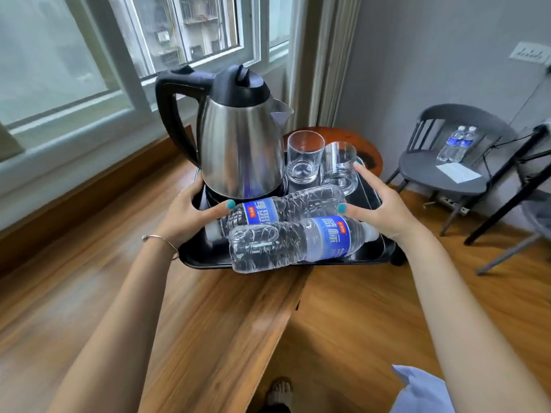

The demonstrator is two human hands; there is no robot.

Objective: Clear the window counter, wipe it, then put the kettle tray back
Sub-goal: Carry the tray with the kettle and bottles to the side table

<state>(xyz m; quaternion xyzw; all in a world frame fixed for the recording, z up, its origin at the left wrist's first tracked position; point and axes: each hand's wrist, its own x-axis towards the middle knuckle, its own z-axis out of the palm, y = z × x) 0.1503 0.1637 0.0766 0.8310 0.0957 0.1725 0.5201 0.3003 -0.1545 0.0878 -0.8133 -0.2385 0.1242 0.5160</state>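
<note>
Teal-nailed left hand (190, 214) grips the black tray (384, 248) by its 9 o'clock edge, thumb curled over the rim, fingers hidden beneath. Right hand (378, 208) takes the 3 o'clock edge: thumb resting inside near the bottles, fingers spread along the rim, fingertip touching the nearer glass. Thin bracelet (161, 242) on the left wrist.

On the tray: steel kettle (241, 150) with black handle and lid upright on its base at 11 o'clock; two clear glasses (305, 158) upright at 1 o'clock, just beside each other; two water bottles (298, 242) with blue labels lying on their sides at 6 o'clock, touching, the nearer one overhanging the rim.

Tray sits over the wooden counter (149, 293) below the window (89, 55), its right part past the counter's edge; whether it rests or is lifted, cannot tell.

At 2 o'clock, well apart: grey chair (432, 171) carrying two more bottles and a white paper.
</note>
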